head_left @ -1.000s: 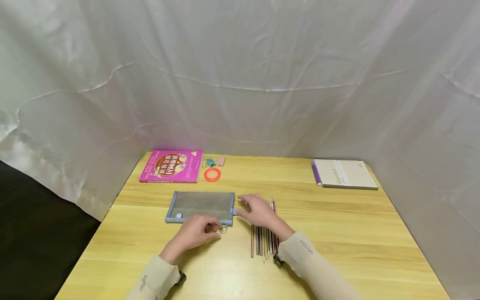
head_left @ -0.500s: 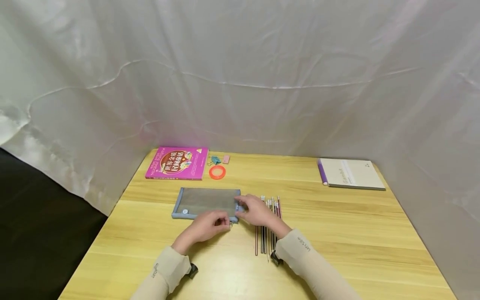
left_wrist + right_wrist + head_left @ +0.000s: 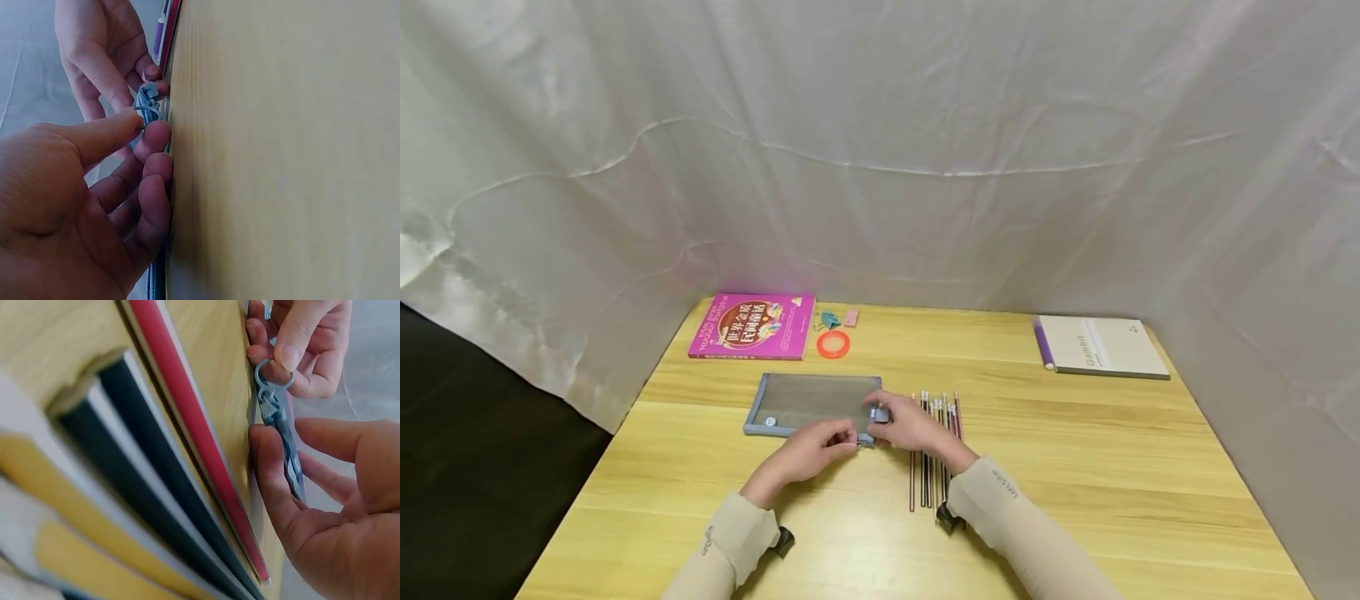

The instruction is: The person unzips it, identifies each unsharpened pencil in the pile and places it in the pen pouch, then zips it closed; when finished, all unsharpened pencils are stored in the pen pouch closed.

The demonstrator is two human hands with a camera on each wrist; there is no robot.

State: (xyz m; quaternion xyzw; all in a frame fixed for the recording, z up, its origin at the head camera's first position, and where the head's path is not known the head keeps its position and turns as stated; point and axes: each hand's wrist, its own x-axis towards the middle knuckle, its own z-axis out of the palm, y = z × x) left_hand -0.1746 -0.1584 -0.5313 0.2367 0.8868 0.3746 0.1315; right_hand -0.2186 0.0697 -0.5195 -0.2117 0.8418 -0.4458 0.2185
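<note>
A grey mesh zip pouch [image 3: 816, 400] with blue edging lies flat in the head view. At its near right corner my left hand [image 3: 808, 452] pinches the zipper's pull ring [image 3: 259, 376] between thumb and forefinger. My right hand [image 3: 913, 423] holds the right end of the pouch, thumb and fingers on either side of the blue tab [image 3: 878, 414]. In the right wrist view the zipper corner runs between both hands. Several pencils [image 3: 923, 475] lie side by side under and beside my right wrist, which partly hides them.
Behind the pouch are a pink book [image 3: 752, 327], an orange ring of tape [image 3: 833, 344], a teal binder clip [image 3: 830, 320] and a pink eraser [image 3: 852, 318]. At the back right sits a white notebook [image 3: 1105, 346] beside a purple pen [image 3: 1043, 343]. Grey curtains enclose the table.
My right hand has closed on the pouch's right end, and the tab now shows between its fingers. My left hand has moved to the zipper ring. The head view has shifted slightly.
</note>
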